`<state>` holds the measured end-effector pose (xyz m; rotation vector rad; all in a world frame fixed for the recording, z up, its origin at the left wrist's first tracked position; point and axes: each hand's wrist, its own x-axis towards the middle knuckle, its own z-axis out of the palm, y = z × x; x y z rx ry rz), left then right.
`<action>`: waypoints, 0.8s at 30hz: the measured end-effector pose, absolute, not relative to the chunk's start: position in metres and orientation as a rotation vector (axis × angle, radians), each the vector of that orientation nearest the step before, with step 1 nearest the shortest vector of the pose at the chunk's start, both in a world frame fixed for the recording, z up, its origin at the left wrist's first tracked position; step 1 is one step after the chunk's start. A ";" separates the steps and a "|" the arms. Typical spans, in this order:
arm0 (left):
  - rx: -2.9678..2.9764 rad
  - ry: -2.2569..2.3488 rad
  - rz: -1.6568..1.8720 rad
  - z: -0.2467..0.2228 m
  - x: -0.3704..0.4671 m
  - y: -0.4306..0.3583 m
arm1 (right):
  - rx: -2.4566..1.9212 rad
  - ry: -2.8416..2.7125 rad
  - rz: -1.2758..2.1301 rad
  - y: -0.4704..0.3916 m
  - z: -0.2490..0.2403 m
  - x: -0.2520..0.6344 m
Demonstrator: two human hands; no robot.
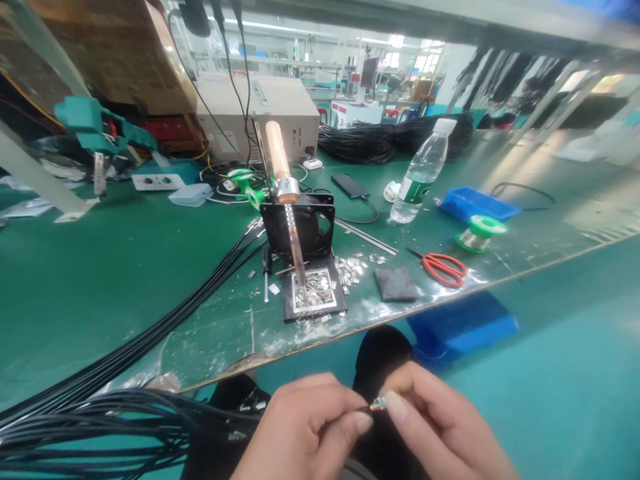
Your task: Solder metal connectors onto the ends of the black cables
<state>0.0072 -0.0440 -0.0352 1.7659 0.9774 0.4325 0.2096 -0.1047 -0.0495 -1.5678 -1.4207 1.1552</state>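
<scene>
Hands [306,421] nearly together at cable end [378,404]

Head-worn view, forward and down over workbench [150,260]

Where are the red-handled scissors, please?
The red-handled scissors lie on the bench, right of centre in the head view, between the dark pad and the green spool.
</scene>
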 end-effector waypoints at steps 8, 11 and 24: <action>1.709 1.107 0.515 -0.040 -0.006 -0.053 | -1.513 -1.435 1.231 -0.098 -0.057 0.198; 1.704 1.107 0.509 -0.039 -0.006 -0.052 | -1.519 -1.423 1.235 -0.096 -0.055 0.197; 1.722 1.125 0.474 -0.038 -0.007 -0.051 | -1.520 -1.357 1.248 -0.096 -0.049 0.190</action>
